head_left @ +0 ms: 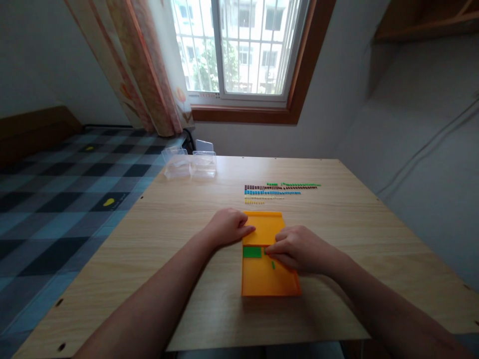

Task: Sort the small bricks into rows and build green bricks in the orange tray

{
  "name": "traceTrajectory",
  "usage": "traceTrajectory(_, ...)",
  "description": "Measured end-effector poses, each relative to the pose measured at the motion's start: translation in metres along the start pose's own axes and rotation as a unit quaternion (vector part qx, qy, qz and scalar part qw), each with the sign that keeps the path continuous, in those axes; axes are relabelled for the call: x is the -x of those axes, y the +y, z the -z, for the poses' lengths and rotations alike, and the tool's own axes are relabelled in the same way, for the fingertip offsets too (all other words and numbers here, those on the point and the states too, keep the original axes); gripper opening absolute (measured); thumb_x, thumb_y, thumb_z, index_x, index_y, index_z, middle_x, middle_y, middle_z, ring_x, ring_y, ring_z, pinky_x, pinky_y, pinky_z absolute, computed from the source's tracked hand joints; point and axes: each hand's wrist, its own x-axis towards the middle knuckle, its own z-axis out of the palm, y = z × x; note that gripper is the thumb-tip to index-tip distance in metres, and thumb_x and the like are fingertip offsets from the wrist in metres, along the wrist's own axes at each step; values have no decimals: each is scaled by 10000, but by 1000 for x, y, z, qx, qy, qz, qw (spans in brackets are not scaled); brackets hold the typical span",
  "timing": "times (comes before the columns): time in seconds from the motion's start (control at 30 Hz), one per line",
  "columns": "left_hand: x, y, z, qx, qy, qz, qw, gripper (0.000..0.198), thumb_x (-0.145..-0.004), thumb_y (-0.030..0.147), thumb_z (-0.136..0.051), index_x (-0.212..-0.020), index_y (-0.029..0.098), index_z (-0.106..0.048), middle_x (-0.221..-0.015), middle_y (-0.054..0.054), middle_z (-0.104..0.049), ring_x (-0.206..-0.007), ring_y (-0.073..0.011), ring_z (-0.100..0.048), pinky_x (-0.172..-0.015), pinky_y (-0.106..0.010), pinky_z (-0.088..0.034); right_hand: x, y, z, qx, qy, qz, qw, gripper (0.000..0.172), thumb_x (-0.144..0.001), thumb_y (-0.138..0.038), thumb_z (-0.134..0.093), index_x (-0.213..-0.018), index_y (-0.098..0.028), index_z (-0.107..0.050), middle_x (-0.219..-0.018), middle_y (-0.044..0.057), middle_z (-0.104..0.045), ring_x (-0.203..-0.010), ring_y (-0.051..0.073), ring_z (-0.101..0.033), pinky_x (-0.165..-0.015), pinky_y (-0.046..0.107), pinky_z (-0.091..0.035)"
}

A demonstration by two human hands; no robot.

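Note:
An orange tray (262, 279) lies lengthwise before me, with a raised bar across its middle. Against that bar, on the left, sits a green rectangular block (252, 252) that may be several pieces side by side. My left hand (229, 227) holds the tray's upper left edge, fingers curled at the side and thumb over the surface. My right hand (295, 249) reaches over from the right, its fingertips together on a small green piece just right of the block; they partly cover it. Another thin green strip (273, 265) lies loose on the tray below those fingers.
Beyond the tray, small pieces lie in rows: green (303, 185), dark (258, 187), blue (269, 192) and yellow (254, 203). Two clear plastic boxes (204, 167) with raised lids stand at the table's far left. A bed (82, 184) adjoins the left side.

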Motion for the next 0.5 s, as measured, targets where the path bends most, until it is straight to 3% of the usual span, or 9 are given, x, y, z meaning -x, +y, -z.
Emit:
traceTrajectory(0.27,1,1,0,-12,3,-9,1000,395,-889,514,-587,-657,197,-629,-679,-35,-658,-613,-175,-530,-567,-295,-265,-3,-3,-3,9,-18,-13,1000,245,-980,-225,-540,-830,-201,-733,-729,12,-667,-597,104,-497,-588,276,-232)
traceTrajectory(0.5,1,2,1,-12,12,-16,1000,403,-881,513,-594,-631,197,-610,-648,-28,-642,-605,-172,-519,-562,-295,-254,-1,-3,-4,8,-18,-20,1000,243,-985,-232,-525,-877,-215,-742,-745,10,-666,-590,101,-479,-583,278,-222)
